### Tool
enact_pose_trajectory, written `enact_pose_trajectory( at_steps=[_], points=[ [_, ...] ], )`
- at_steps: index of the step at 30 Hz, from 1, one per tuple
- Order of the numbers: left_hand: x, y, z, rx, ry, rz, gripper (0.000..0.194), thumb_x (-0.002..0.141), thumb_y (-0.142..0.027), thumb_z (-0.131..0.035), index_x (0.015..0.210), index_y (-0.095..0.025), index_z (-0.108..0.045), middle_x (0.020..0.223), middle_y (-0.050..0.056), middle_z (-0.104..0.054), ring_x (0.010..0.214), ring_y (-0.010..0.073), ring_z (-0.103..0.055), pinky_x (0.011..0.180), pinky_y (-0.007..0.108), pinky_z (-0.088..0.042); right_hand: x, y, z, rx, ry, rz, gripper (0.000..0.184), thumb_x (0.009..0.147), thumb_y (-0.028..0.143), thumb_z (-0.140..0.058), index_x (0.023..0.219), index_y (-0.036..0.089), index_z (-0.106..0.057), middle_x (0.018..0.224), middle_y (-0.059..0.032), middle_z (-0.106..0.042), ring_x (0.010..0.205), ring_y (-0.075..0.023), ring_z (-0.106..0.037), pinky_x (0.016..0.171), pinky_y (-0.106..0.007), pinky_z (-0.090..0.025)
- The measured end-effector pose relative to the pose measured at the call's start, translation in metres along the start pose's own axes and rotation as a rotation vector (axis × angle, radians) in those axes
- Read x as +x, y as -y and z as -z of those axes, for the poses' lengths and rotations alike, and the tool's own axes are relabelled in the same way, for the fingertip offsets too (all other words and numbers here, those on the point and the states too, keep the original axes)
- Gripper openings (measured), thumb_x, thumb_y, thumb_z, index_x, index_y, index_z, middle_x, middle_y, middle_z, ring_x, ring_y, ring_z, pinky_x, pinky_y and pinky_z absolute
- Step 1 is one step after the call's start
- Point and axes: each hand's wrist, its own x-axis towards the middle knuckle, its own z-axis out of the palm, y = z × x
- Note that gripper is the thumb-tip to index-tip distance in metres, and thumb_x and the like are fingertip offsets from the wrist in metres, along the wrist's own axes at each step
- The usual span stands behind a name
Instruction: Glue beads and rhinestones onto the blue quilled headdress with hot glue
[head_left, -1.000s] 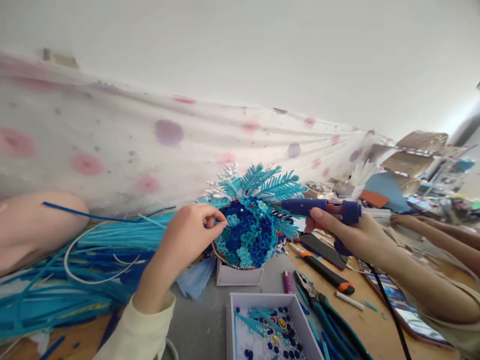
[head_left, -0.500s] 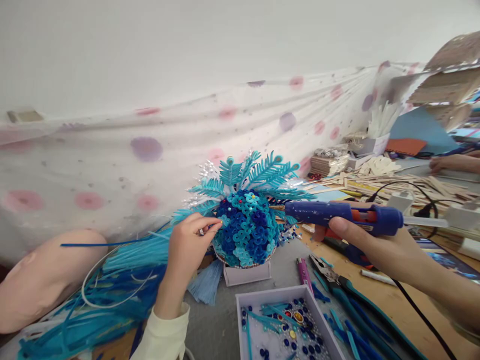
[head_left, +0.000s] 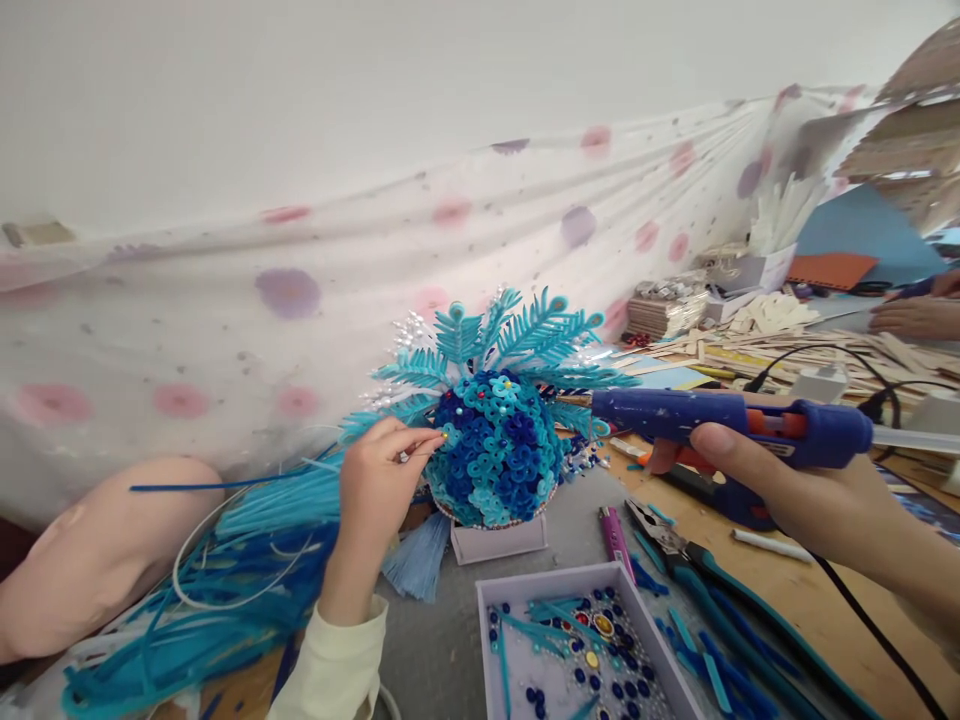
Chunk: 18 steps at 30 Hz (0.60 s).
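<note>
A domed blue ornament point(head_left: 496, 448) of coiled blue and teal pieces, with teal feather fronds and silver beads on top, stands on a small white box point(head_left: 499, 541). My left hand point(head_left: 382, 478) is pinched at the ornament's left side, holding a tiny piece against it. My right hand point(head_left: 780, 480) grips a blue glue gun point(head_left: 720, 420), its nozzle pointing left at the ornament's right side.
A white tray point(head_left: 517, 590) of blue beads and teal bits lies in front. A lighter point(head_left: 615, 530), pliers point(head_left: 675, 555) and teal strips lie to the right. Blue and teal strands point(head_left: 225, 560) pile at left beside a mannequin head point(head_left: 90, 560). Another person's hand point(head_left: 911, 315) works far right.
The view has swung left and down over the second, so the ornament sits lower. The glue gun stays near the ornament's right side; my left hand keeps its pinch.
</note>
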Motion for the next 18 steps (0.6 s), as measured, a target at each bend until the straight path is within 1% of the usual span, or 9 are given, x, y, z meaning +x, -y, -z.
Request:
enact_pose_trajectory(
  at_steps=[2,6,8,11,15,18],
  points=[
    [0.000,0.000,0.001,0.018,0.013,-0.002,0.014,0.085,-0.027,-0.068,0.080,-0.023,-0.081,0.067,0.000,-0.063,0.058,0.0137,-0.053,0.057,0.027,-0.041,-0.002,0.003,-0.001,0.007,-0.041,-0.017,0.066,0.066,0.088,-0.065,0.065,0.022,-0.072,0.055,-0.0032,-0.055,0.044,-0.0115,-0.040,0.039,-0.022,-0.026],
    [0.000,-0.002,0.002,0.050,0.031,-0.009,0.016,0.085,-0.028,-0.066,0.079,-0.024,-0.080,0.066,0.000,-0.063,0.057,0.0135,-0.052,0.058,0.027,-0.040,-0.003,0.005,-0.003,0.005,-0.028,-0.011,0.067,0.066,0.088,-0.065,0.064,0.022,-0.072,0.054,-0.0034,-0.054,0.043,-0.0120,-0.040,0.037,-0.022,-0.026],
    [-0.001,-0.003,0.002,0.062,0.036,-0.011,0.016,0.086,-0.028,-0.066,0.080,-0.024,-0.080,0.066,-0.001,-0.062,0.057,0.0133,-0.052,0.058,0.027,-0.039,-0.004,0.007,-0.005,0.004,-0.045,-0.017,0.067,0.065,0.089,-0.065,0.064,0.022,-0.071,0.054,-0.0036,-0.054,0.043,-0.0124,-0.039,0.037,-0.023,-0.026],
    [-0.001,-0.004,0.001,0.077,0.035,-0.009,0.017,0.086,-0.029,-0.065,0.079,-0.023,-0.079,0.065,-0.001,-0.061,0.057,0.0134,-0.052,0.057,0.026,-0.038,-0.006,0.011,-0.007,0.024,-0.070,-0.029,0.067,0.063,0.088,-0.067,0.062,0.022,-0.070,0.054,-0.0025,-0.053,0.043,-0.0107,-0.034,0.038,-0.023,-0.023],
    [-0.001,-0.006,0.001,0.090,0.021,0.000,0.017,0.086,-0.029,-0.064,0.077,-0.023,-0.077,0.066,0.000,-0.061,0.059,0.0140,-0.053,0.059,0.027,-0.039,-0.007,0.011,-0.005,0.018,-0.052,-0.026,0.067,0.064,0.088,-0.066,0.064,0.021,-0.071,0.051,-0.0015,-0.050,0.042,-0.0104,-0.034,0.037,-0.023,-0.023],
    [-0.002,-0.007,0.002,0.080,0.006,0.008,0.015,0.086,-0.032,-0.065,0.082,-0.023,-0.077,0.066,-0.001,-0.061,0.059,0.0143,-0.054,0.059,0.027,-0.040,-0.004,0.005,-0.001,-0.003,0.010,0.034,0.063,0.071,0.085,-0.064,0.065,0.022,-0.072,0.051,-0.0025,-0.053,0.038,-0.0103,-0.034,0.034,-0.023,-0.023]
  ],
)
